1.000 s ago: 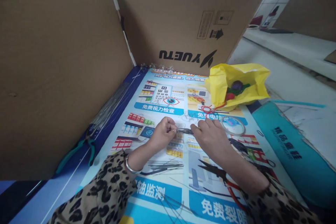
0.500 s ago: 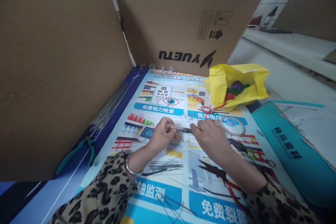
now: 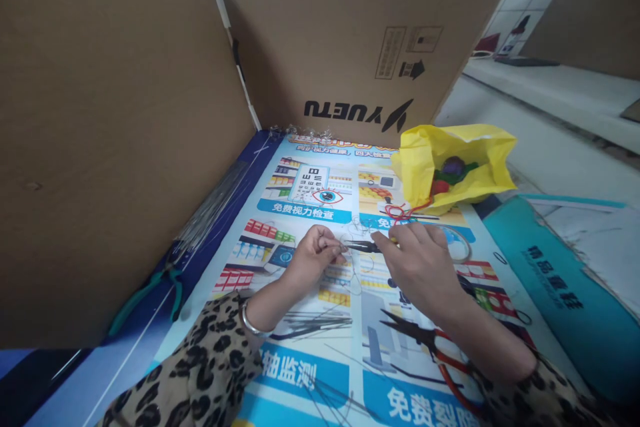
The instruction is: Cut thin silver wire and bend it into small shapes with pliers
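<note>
Long-nosed pliers are gripped in my right hand, their dark jaws pointing left. Close to the jaw tips, my left hand is closed with thumb and fingertips pinched together. What it pinches looks like thin wire, fine loops of which trail below and beside the jaws; exactly where the wire runs between the fingers is too small to tell. Red-handled scissors lie partly open below my right wrist. Cut lengths of dark wire lie below my left hand.
Green-handled pliers and a bundle of straight wires lie along the left cardboard wall. A yellow bag with coloured balls stands at back right, near a coil of wire and a teal cardboard piece.
My right hand and the pliers have shifted slightly right, away from my left hand, and the jaws show more now. My left hand stays pinched in nearly the same place.
</note>
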